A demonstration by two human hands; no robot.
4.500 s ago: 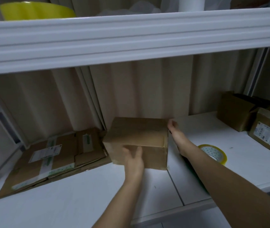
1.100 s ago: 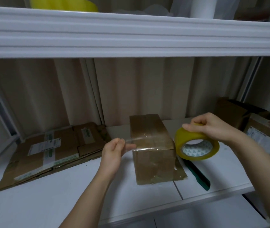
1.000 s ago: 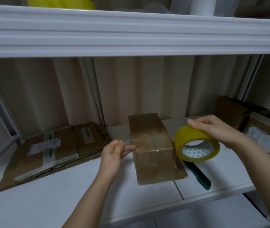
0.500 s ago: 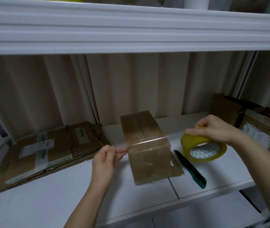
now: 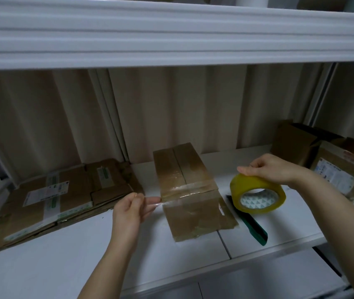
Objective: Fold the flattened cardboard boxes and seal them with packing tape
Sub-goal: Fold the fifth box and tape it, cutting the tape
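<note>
Tape stretches across the folded box (image 5: 190,190) at frame centre: I see a clear strip (image 5: 178,188) running from my left hand (image 5: 128,209), just left of the box, over the box's top near its front edge, toward the yellow tape roll (image 5: 258,196) at right. My left hand pinches the strip's free end between thumb and fingertips. My right hand (image 5: 273,171) grips the roll from above, fingers curled over its rim, holding it off the white shelf (image 5: 63,260). A green tool (image 5: 252,226) lies on the shelf under the roll. Flattened boxes (image 5: 53,197) lie at left; two assembled boxes (image 5: 322,160) sit at far right.
</note>
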